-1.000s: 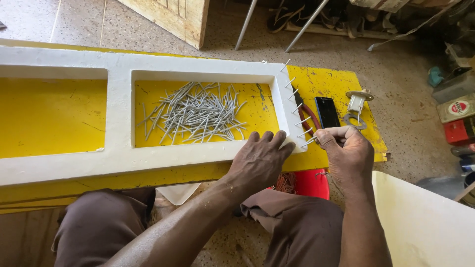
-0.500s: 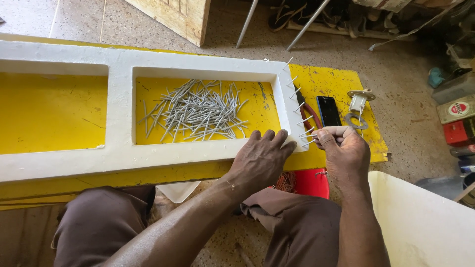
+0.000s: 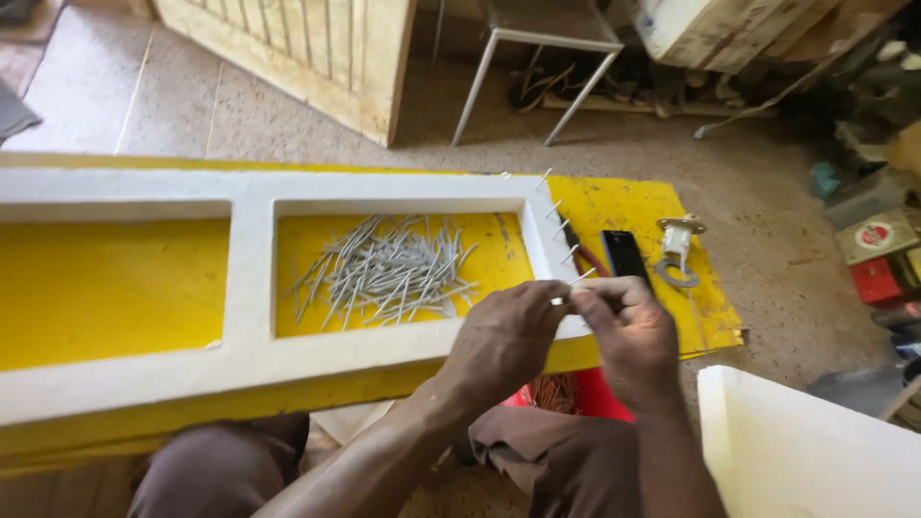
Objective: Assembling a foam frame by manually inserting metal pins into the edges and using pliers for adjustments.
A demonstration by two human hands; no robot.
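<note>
Yellow table: nail pile, phone, clamp.

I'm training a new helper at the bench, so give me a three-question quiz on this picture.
1. True or false: the pile of nails lies inside the white frame.
2. What colour is the board under the frame? A red, B yellow, C green.
3. Where do the left hand and right hand meet?

Key: 1 true. 2 B. 3 At the frame's right end, fingers pinching a nail there, below others sticking out of that end.
</note>
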